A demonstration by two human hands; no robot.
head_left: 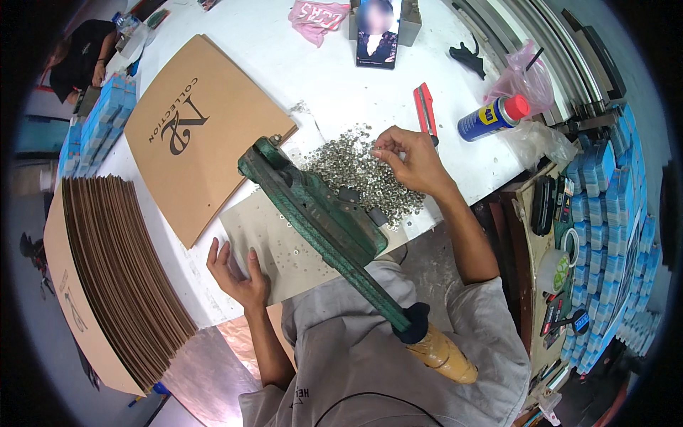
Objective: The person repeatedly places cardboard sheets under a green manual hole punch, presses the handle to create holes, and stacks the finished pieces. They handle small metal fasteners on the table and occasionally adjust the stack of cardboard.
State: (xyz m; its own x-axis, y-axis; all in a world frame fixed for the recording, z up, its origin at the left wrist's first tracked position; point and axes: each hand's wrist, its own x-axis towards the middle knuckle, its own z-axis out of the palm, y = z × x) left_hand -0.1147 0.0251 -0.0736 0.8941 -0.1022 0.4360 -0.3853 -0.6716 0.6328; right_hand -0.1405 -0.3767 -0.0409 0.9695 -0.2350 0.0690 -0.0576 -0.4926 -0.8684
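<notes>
My right hand is over the far right side of a heap of small metal eyelets, thumb and fingertips pinched together. Whatever sits between those fingertips is too small to make out. My left hand lies with fingers spread at the table's near edge, beside a grey board dotted with a few loose eyelets. Between my hands stands a green cast-metal hand press. Its long lever reaches toward me and ends in a worn wooden handle. Neither hand touches the press.
Brown printed cardboard sheets lie left of the press, with a tall cardboard stack nearer. On the right are a red cutter and a blue spray can. A phone stands at the back. Another person is far left.
</notes>
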